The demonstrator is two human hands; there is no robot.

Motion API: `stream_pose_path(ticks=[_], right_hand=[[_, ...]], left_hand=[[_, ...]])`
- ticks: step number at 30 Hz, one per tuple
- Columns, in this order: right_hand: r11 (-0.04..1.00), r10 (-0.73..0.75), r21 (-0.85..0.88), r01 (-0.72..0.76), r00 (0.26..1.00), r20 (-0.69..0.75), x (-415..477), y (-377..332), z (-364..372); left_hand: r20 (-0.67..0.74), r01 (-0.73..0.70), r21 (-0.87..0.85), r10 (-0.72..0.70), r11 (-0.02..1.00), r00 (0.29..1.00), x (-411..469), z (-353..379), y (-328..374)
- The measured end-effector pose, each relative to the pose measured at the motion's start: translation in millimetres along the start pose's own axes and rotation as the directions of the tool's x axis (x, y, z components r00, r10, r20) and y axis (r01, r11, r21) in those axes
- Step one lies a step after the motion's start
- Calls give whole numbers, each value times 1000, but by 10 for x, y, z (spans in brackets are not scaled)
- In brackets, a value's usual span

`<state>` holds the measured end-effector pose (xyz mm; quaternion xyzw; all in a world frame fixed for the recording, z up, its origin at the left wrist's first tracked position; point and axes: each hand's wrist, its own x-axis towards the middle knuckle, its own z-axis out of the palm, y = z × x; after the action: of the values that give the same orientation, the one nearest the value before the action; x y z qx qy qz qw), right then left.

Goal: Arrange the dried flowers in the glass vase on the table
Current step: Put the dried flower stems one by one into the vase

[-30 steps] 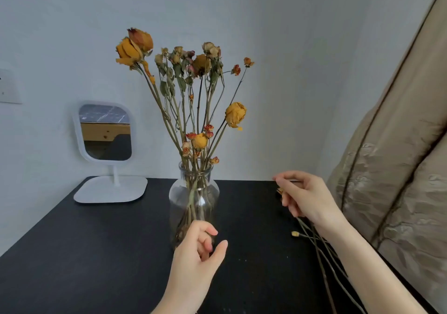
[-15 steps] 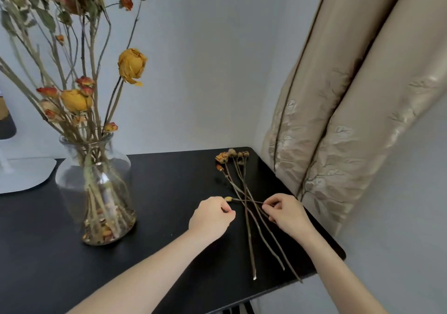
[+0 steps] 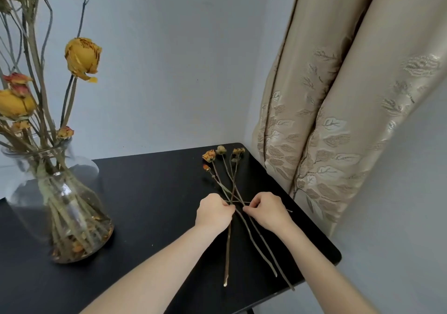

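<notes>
My left hand (image 3: 214, 210) and right hand (image 3: 267, 210) each pinch the loose dried flowers (image 3: 209, 156) lying on the bench's (image 3: 157, 192) right side; the glass vase (image 3: 67, 207) stands at left, holding other flowers (image 3: 82, 57)

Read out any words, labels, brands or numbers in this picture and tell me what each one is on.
None can be read. The clear glass vase bears no label, the loose dried flower stems no tag, the black table no marking, and the beige curtain only a woven leaf pattern, no lettering.
</notes>
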<state>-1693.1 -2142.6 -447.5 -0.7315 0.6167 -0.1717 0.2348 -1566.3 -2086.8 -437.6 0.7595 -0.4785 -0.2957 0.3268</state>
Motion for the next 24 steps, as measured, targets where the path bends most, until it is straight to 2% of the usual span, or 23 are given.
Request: stream_pose_path(ticks=[9, 14, 24], right_hand=[[999, 5, -38, -5, 1000, 10, 44, -100, -51], [999, 19, -25, -20, 1000, -14, 57, -131, -78], [980, -69, 177, 94, 987, -143, 17, -270, -238]], left_hand=[[-66, -61, -163, 51, 985, 996, -79, -249, -28], [-133, -83, -188, 59, 979, 989, -158, -424, -118], [-204, -128, -228, 81, 965, 976, -262, -727, -253]])
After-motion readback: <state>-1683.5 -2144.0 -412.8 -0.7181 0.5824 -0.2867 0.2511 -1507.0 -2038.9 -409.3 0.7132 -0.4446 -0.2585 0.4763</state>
